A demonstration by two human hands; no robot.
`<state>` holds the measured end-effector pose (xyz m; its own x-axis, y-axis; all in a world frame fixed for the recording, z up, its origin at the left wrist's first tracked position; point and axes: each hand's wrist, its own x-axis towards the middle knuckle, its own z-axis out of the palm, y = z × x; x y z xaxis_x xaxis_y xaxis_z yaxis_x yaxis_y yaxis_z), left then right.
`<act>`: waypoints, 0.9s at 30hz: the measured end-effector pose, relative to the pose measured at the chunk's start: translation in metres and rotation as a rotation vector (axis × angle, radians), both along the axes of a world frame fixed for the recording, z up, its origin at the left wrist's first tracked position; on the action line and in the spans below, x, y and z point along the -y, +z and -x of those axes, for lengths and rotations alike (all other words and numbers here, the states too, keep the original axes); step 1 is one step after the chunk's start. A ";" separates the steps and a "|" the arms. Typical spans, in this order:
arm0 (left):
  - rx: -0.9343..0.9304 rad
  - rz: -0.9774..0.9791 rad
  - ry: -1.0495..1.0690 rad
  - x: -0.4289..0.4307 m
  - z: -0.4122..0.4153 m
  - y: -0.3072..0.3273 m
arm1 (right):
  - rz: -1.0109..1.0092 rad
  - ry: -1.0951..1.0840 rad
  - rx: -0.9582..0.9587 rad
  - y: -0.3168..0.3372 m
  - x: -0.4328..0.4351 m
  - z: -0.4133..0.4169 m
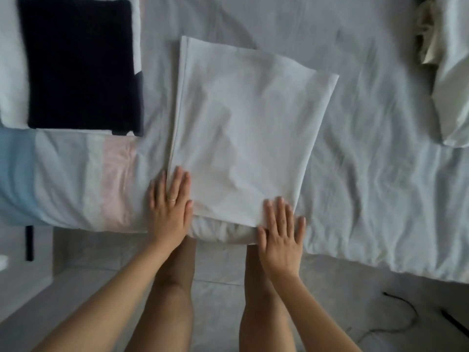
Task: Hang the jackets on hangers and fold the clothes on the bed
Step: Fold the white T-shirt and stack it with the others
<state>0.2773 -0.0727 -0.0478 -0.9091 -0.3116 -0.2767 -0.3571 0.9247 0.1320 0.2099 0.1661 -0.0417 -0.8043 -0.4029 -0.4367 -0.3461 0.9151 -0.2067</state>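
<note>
Rumpled white bed, grey tiled floor beneath, soft dim light

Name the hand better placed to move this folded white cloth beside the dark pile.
Left, probably: the left hand lies flat on the white cloth corner nearest the dark folded garment; the right hand sits on the far corner.
</note>
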 end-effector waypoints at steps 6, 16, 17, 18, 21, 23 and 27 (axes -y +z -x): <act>-0.147 -0.417 0.642 -0.010 0.017 0.023 | 0.384 -0.805 0.073 0.034 0.041 0.005; -0.312 -0.810 0.977 0.023 0.052 0.110 | 1.006 -1.671 0.985 0.127 0.084 0.088; -0.356 -0.848 1.000 0.030 0.059 0.121 | 1.114 -1.650 1.022 0.144 0.096 0.091; -0.402 -0.911 1.043 0.040 0.068 0.133 | 1.207 -1.613 1.036 0.159 0.109 0.095; -0.531 -1.158 1.182 0.080 0.107 0.166 | 1.446 -1.482 1.088 0.194 0.152 0.121; -0.590 -1.234 1.224 0.109 0.137 0.188 | 1.538 -1.406 1.108 0.210 0.177 0.145; -0.912 -1.333 1.160 0.179 0.178 0.254 | 1.623 -1.188 1.143 0.259 0.240 0.185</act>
<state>0.0992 -0.2520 0.2064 -0.4424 -0.7777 -0.4466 -0.0458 -0.4777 0.8773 0.0253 -0.0741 0.2172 -0.6108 -0.4672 -0.6393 0.7769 -0.5095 -0.3700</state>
